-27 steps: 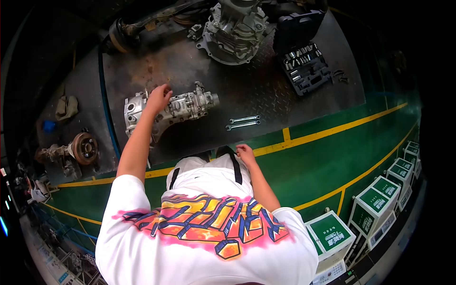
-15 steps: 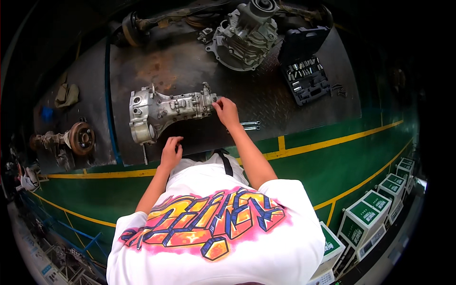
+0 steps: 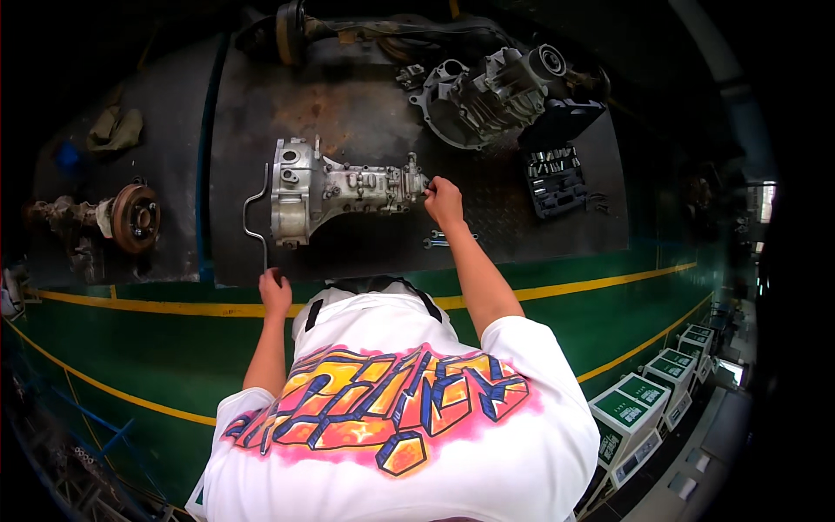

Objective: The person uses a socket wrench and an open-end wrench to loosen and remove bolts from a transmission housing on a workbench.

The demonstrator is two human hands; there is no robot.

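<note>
A silver gearbox [image 3: 357, 187] lies lengthwise on the dark metal bench, its wide bell housing to the left. My right hand [image 3: 445, 204] has its fingers closed at the narrow right end of this gearbox; the fingertips partly hide what they pinch. Just left of the housing lies a crank-shaped speed brace [image 3: 253, 230], a bent steel rod. My left hand [image 3: 276, 293] is closed around its near end at the bench's front edge. Two spanners [image 3: 437, 238] rest beside my right wrist.
Behind stands a second gearbox [image 3: 487, 100]. An opened black socket set [image 3: 557, 183] lies to the right. A rusty axle with a hub [image 3: 136, 219] sits on the left bench [image 3: 178, 174]. White-and-green boxes [image 3: 631, 404] line the floor behind me at right.
My left hand has moved left and closed on the brace's near end. The brace now shows at full length beside the housing. My right hand stays at the gearbox's end. The view has shifted.
</note>
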